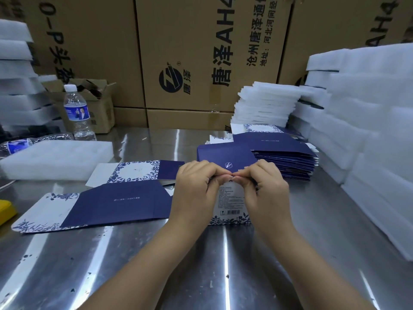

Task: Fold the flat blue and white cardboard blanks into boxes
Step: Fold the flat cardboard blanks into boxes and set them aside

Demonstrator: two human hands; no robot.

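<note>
1. Both hands are working on one blank [231, 204] at the middle of the table [201, 276]. It is standing partly raised, its white printed panel with the barcode facing the camera and its lower edge sitting on the table.
2. The left hand [196, 186] is curling its grip tight, fingertips pinching the blank's top edge. The right hand [266, 186] is doing the same, and the two sets of fingertips are touching mid-edge.
3. A stack of flat blanks [288, 159] is lying just behind the hands, to the right. Two loose blanks [111, 204] are lying flat on the left.
4. I am judging this as creasing or tucking a top flap. What is happening under the fingers is hidden.
5. Risk: both pinches are crowding one spot, so the flap could be creasing off its score line or buckling.
6. Risk: nothing is bracing the lower edge, so on the shiny table it could be sliding away and collapsing flat.
7. Risk: pushing forward could be nudging the stack of flat blanks close behind and skewing it.
</note>
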